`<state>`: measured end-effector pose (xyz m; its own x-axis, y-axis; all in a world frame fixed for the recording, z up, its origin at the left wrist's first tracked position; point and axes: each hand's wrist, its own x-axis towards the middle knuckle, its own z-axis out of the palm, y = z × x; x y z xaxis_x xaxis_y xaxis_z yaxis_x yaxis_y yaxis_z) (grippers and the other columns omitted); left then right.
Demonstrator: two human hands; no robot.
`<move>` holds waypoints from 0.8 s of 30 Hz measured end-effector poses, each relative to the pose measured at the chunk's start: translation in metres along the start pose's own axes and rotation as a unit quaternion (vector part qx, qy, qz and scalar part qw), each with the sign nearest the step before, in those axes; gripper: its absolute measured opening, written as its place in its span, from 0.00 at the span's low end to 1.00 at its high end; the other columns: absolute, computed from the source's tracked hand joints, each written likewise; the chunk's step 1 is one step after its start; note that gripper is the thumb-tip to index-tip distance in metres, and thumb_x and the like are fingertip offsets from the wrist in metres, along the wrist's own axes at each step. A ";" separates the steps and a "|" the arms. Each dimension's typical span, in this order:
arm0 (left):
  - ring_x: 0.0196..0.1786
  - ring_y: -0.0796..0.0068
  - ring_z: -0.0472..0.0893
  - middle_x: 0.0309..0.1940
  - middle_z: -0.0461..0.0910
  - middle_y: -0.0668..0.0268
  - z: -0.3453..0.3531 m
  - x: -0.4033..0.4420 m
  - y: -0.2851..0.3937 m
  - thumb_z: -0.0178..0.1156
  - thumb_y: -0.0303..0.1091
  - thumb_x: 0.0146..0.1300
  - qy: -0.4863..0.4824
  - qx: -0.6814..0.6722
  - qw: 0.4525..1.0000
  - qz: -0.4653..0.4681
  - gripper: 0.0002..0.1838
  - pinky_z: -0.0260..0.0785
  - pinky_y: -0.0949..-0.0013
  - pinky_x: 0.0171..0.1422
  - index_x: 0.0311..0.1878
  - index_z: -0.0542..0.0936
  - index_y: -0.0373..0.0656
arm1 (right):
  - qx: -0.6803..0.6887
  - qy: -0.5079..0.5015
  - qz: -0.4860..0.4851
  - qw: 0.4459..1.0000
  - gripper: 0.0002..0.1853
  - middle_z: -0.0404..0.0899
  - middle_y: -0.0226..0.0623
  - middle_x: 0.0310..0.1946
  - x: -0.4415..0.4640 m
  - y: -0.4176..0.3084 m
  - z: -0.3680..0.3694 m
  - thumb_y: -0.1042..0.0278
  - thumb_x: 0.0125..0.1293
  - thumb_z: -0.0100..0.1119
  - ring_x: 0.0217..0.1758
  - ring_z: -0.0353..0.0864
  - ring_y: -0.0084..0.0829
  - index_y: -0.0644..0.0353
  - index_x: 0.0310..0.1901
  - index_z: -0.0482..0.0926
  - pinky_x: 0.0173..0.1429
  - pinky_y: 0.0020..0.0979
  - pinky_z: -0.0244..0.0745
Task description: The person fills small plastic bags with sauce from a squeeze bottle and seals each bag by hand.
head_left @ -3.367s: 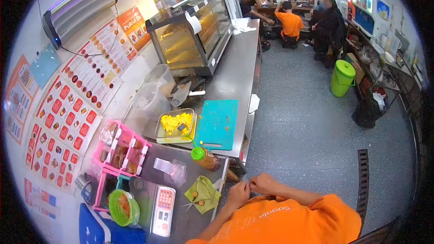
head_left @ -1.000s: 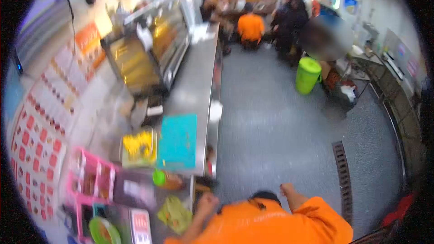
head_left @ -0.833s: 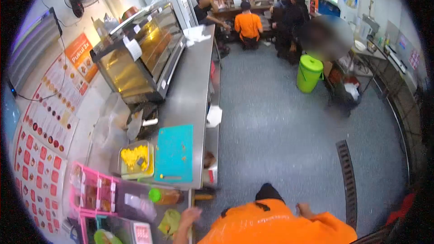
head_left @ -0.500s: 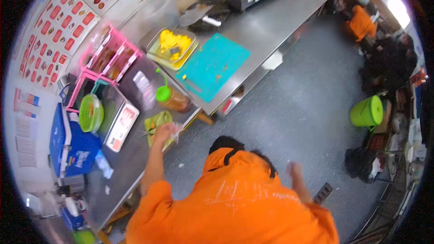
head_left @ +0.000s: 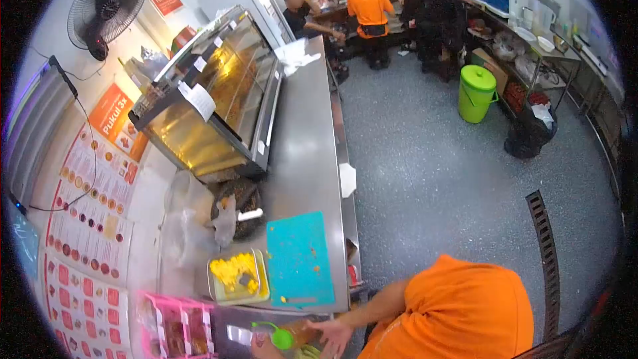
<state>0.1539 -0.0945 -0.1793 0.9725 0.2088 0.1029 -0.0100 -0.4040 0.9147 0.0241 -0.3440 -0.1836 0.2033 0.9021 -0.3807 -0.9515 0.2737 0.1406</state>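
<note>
My right hand (head_left: 335,336) reaches in from the right with its fingers spread, beside a brown-filled bottle (head_left: 302,334) with a green cap. On the bottle's other side, at the bottom edge, part of my left hand (head_left: 267,349) shows; its fingers are hidden. Below the bottle lies a bit of green cloth (head_left: 307,352). Above it are a teal cutting board (head_left: 300,259) with a small knife and a glass dish (head_left: 262,287) of yellow pieces with a dark object on them. A pink rack (head_left: 179,302) with brown contents is at the left.
A glass display case (head_left: 199,126) sits on the steel counter (head_left: 302,139). A lidded green bin (head_left: 476,96) and black bag (head_left: 528,134) are on the floor at right. A person in orange (head_left: 370,10) and several people in dark clothes are at the far end.
The view has swung back toward the room. My right hand has moved from above the floor to the bottle, and my left hand is now partly out of sight. The far person in orange appears upright.
</note>
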 end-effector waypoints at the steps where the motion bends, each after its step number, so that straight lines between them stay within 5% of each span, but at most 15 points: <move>1: 0.36 0.58 0.80 0.38 0.84 0.52 0.009 0.016 0.003 0.62 0.39 0.60 -0.069 0.016 0.997 0.006 0.14 0.74 0.60 0.43 0.41 0.83 0.38 | 0.000 0.002 -0.008 1.000 0.73 0.56 0.48 0.71 0.007 -0.007 -0.001 0.09 0.34 0.53 0.71 0.61 0.49 0.55 0.75 0.44 0.71 0.54 0.58; 3: 0.36 0.72 0.78 0.34 0.80 0.64 0.030 0.019 0.025 0.61 0.20 0.55 -0.087 0.135 0.981 0.111 0.06 0.75 0.68 0.41 0.37 0.78 0.35 | 0.092 -0.176 -0.090 0.976 0.74 0.44 0.65 0.73 0.044 -0.012 -0.003 0.15 0.33 0.62 0.75 0.44 0.63 0.65 0.73 0.44 0.75 0.61 0.42; 4: 0.36 0.72 0.78 0.34 0.80 0.64 0.034 0.023 0.017 0.61 0.20 0.55 -0.095 0.144 0.978 0.114 0.06 0.75 0.68 0.41 0.37 0.78 0.35 | 0.289 -0.037 0.036 0.956 0.59 0.68 0.46 0.64 0.040 -0.027 0.018 0.17 0.48 0.54 0.68 0.67 0.45 0.56 0.72 0.54 0.69 0.52 0.63; 5: 0.37 0.71 0.79 0.35 0.80 0.63 0.050 0.030 0.003 0.60 0.20 0.55 -0.169 0.023 0.979 0.111 0.07 0.76 0.68 0.42 0.39 0.78 0.35 | 0.293 -0.046 0.032 0.954 0.59 0.68 0.46 0.64 0.048 -0.035 0.022 0.17 0.48 0.54 0.68 0.67 0.45 0.56 0.72 0.54 0.69 0.52 0.63; 7: 0.37 0.71 0.79 0.37 0.80 0.62 0.046 0.023 0.007 0.60 0.20 0.56 -0.248 -0.086 0.960 0.095 0.09 0.76 0.68 0.42 0.41 0.79 0.34 | 0.179 -0.097 -0.248 0.947 0.42 0.72 0.41 0.60 0.069 -0.039 0.028 0.27 0.59 0.51 0.63 0.73 0.44 0.54 0.65 0.66 0.64 0.50 0.70; 8: 0.40 0.69 0.79 0.40 0.80 0.60 0.046 0.011 0.036 0.63 0.18 0.53 -0.201 -0.090 0.975 0.025 0.14 0.75 0.67 0.44 0.45 0.78 0.32 | 0.212 -0.008 -0.241 0.947 0.32 0.77 0.37 0.55 0.073 -0.051 0.034 0.34 0.65 0.46 0.56 0.78 0.40 0.51 0.60 0.72 0.58 0.49 0.74; 9: 0.42 0.68 0.78 0.43 0.79 0.58 0.049 0.000 0.056 0.66 0.15 0.50 -0.149 -0.096 0.983 -0.047 0.19 0.74 0.66 0.45 0.49 0.78 0.30 | 0.216 -0.002 -0.241 0.946 0.32 0.77 0.37 0.55 0.064 -0.049 0.038 0.34 0.65 0.46 0.56 0.78 0.40 0.51 0.60 0.72 0.58 0.49 0.74; 10: 0.39 0.70 0.79 0.39 0.80 0.62 0.042 -0.003 0.061 0.68 0.20 0.51 -0.164 -0.053 0.983 0.060 0.19 0.73 0.68 0.47 0.50 0.79 0.34 | 0.161 -0.018 -0.245 0.956 0.32 0.78 0.36 0.54 0.056 -0.044 0.052 0.34 0.65 0.47 0.55 0.79 0.38 0.50 0.59 0.72 0.58 0.48 0.75; 15: 0.45 0.68 0.79 0.41 0.81 0.58 0.048 0.016 0.081 0.73 0.23 0.49 -0.111 0.040 0.982 0.145 0.24 0.72 0.67 0.52 0.51 0.78 0.33 | 0.048 -0.045 -0.346 0.936 0.27 0.82 0.34 0.47 0.003 -0.048 0.097 0.36 0.64 0.52 0.49 0.82 0.33 0.50 0.52 0.78 0.54 0.43 0.76; 18: 0.43 0.63 0.79 0.40 0.81 0.58 0.083 0.021 0.148 0.73 0.29 0.49 -0.088 0.028 0.972 0.215 0.21 0.70 0.63 0.52 0.47 0.80 0.35 | 0.112 -0.082 -0.395 0.908 0.26 0.79 0.36 0.52 -0.047 -0.045 0.109 0.40 0.63 0.57 0.52 0.80 0.33 0.51 0.55 0.76 0.60 0.43 0.73; 20: 0.44 0.63 0.79 0.40 0.82 0.58 0.099 0.017 0.179 0.73 0.32 0.50 -0.128 0.024 0.964 0.232 0.20 0.70 0.62 0.51 0.46 0.80 0.37 | 0.106 -0.159 -0.486 0.853 0.27 0.78 0.38 0.53 -0.076 -0.044 0.092 0.43 0.63 0.59 0.53 0.79 0.37 0.53 0.56 0.75 0.63 0.47 0.71; 22: 0.43 0.63 0.80 0.39 0.83 0.60 0.120 0.022 0.185 0.72 0.34 0.52 -0.182 0.006 0.946 0.267 0.20 0.70 0.63 0.51 0.46 0.80 0.38 | 0.158 -0.299 -0.504 0.795 0.31 0.77 0.50 0.53 -0.112 -0.037 0.076 0.42 0.61 0.59 0.55 0.77 0.49 0.57 0.59 0.73 0.65 0.52 0.69; 24: 0.42 0.64 0.80 0.38 0.83 0.60 0.138 0.020 0.188 0.72 0.35 0.52 -0.217 -0.005 0.932 0.291 0.20 0.70 0.63 0.50 0.47 0.79 0.39 | 0.227 -0.140 -0.612 0.745 0.34 0.75 0.54 0.53 -0.156 -0.015 0.086 0.37 0.59 0.59 0.55 0.76 0.55 0.56 0.57 0.74 0.63 0.58 0.69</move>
<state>0.2032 -0.2894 -0.0589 0.8039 -0.4244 0.4167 -0.5652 -0.3268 0.7575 0.0265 -0.4607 -0.0480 0.9547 -0.0984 -0.2807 0.1488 0.9752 0.1640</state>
